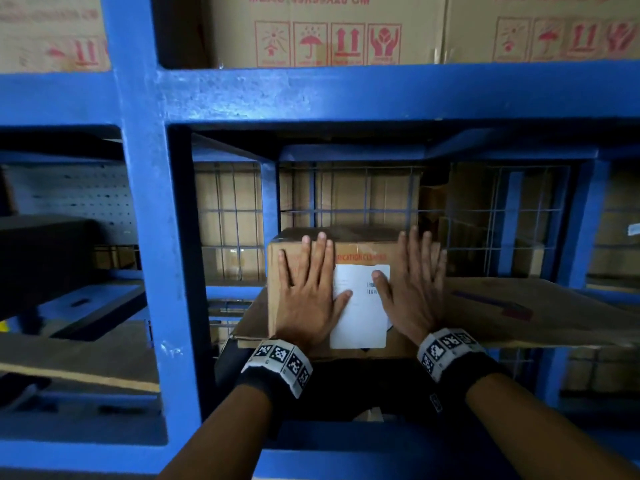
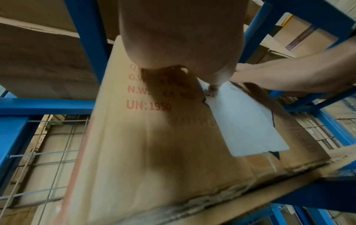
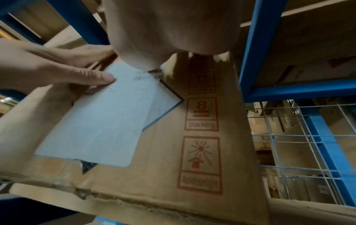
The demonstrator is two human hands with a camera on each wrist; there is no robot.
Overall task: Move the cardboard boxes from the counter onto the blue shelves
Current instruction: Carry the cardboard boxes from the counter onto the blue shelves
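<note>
Cardboard box (image 1: 360, 306) on shelf (image 1: 519, 306) | left hand (image 1: 306, 289), right hand (image 1: 412, 289) flat against its front, gripping nothing | step: seating | next: push deeper

Both hands, left hand (image 1: 306, 292) and right hand (image 1: 414, 289), lie flat side by side, fingers straight and spread, arms outstretched.

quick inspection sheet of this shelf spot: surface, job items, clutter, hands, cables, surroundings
surface: blue shelf bay lined with a flat cardboard sheet
job's things: cardboard box on the sheet, white label on its front
clutter: nothing seen
grippers: left hand and right hand flat on the box front, fingers straight
cables: nothing seen
surroundings: wire mesh behind, larger cartons on the shelf above
</note>
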